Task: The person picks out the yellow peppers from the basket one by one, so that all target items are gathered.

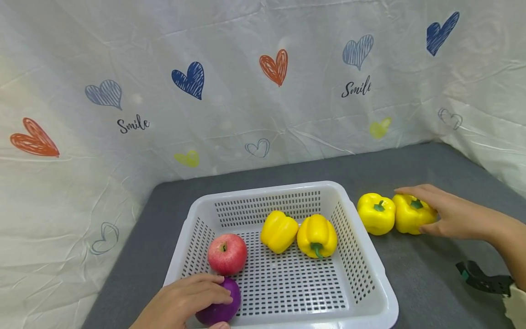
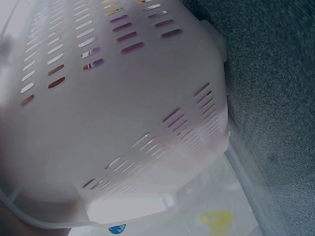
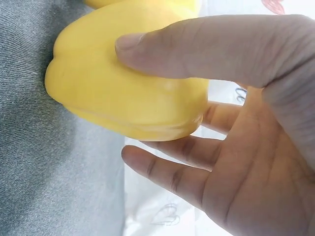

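Note:
At the right, my right hand (image 1: 460, 214) grips a yellow bell pepper (image 1: 407, 220) on the table, thumb on one side and fingers around the other. In the right wrist view the thumb presses the glossy side of this pepper (image 3: 108, 93). A second yellow bell pepper (image 1: 375, 217) sits right beside it, by the basket. My left hand (image 1: 182, 299) holds a round, glossy purple fruit or vegetable (image 1: 225, 311) inside the white basket (image 1: 384, 278), at its near left corner. Only the basket's slotted wall (image 2: 113, 108) shows in the left wrist view, with purple behind some slots.
Inside the basket, a red apple (image 1: 227, 253) lies at the left, and two yellow bell peppers, one tilted (image 1: 278, 232) and one stem-forward (image 1: 317, 235), lie toward the back right. The grey tabletop (image 1: 431, 278) ends at a white curtain (image 1: 230, 114) printed with hearts.

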A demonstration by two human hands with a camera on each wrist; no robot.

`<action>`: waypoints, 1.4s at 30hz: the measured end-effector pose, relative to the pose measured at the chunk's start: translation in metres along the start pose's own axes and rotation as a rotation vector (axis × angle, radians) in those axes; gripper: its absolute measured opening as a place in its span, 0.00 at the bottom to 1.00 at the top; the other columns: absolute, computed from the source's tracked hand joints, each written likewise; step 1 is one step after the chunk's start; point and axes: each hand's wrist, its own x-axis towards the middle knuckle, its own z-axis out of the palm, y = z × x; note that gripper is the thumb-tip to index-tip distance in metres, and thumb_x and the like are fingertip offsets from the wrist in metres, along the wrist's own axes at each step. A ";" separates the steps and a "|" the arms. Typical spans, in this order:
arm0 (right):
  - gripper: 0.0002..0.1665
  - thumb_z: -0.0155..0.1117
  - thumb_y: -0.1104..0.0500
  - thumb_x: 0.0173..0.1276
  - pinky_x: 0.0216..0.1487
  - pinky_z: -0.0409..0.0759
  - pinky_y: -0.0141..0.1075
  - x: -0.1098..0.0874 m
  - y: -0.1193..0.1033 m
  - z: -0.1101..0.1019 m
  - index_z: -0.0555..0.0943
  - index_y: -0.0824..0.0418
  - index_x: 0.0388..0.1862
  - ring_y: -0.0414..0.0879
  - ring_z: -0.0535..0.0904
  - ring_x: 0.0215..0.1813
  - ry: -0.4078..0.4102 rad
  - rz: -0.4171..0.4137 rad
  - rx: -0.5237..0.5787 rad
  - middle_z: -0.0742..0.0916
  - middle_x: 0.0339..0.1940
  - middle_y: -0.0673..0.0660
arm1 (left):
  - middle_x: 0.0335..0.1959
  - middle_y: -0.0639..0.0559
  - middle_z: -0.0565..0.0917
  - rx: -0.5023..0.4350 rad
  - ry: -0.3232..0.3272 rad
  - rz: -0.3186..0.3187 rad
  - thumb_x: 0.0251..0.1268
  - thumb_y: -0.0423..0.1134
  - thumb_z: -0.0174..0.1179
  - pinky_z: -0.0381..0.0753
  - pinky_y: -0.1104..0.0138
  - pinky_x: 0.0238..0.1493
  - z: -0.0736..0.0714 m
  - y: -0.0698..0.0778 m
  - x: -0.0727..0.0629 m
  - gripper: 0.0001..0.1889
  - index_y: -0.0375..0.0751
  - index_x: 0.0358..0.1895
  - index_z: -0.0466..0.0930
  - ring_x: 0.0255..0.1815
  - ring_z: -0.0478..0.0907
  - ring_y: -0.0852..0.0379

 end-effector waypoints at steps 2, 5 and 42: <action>0.51 0.81 0.67 0.46 0.54 0.74 0.64 0.000 0.000 0.000 0.68 0.63 0.71 0.64 0.70 0.62 -0.003 0.000 0.003 0.73 0.65 0.69 | 0.50 0.68 0.83 -0.001 -0.001 -0.005 0.61 0.50 0.70 0.85 0.58 0.45 0.000 0.000 0.000 0.16 0.59 0.52 0.84 0.53 0.79 0.61; 0.52 0.82 0.66 0.47 0.54 0.74 0.65 0.000 0.000 0.000 0.68 0.62 0.72 0.64 0.69 0.63 -0.002 0.004 0.008 0.72 0.65 0.68 | 0.51 0.68 0.83 -0.004 -0.001 -0.012 0.60 0.50 0.70 0.85 0.58 0.45 0.000 0.001 0.000 0.17 0.59 0.53 0.84 0.53 0.79 0.61; 0.38 0.77 0.53 0.61 0.61 0.62 0.73 0.022 -0.072 -0.017 0.74 0.49 0.70 0.65 0.57 0.76 0.128 -0.211 -0.017 0.73 0.71 0.60 | 0.51 0.66 0.83 -0.009 0.017 0.038 0.62 0.50 0.69 0.85 0.57 0.46 0.002 -0.002 0.000 0.16 0.57 0.53 0.83 0.54 0.79 0.59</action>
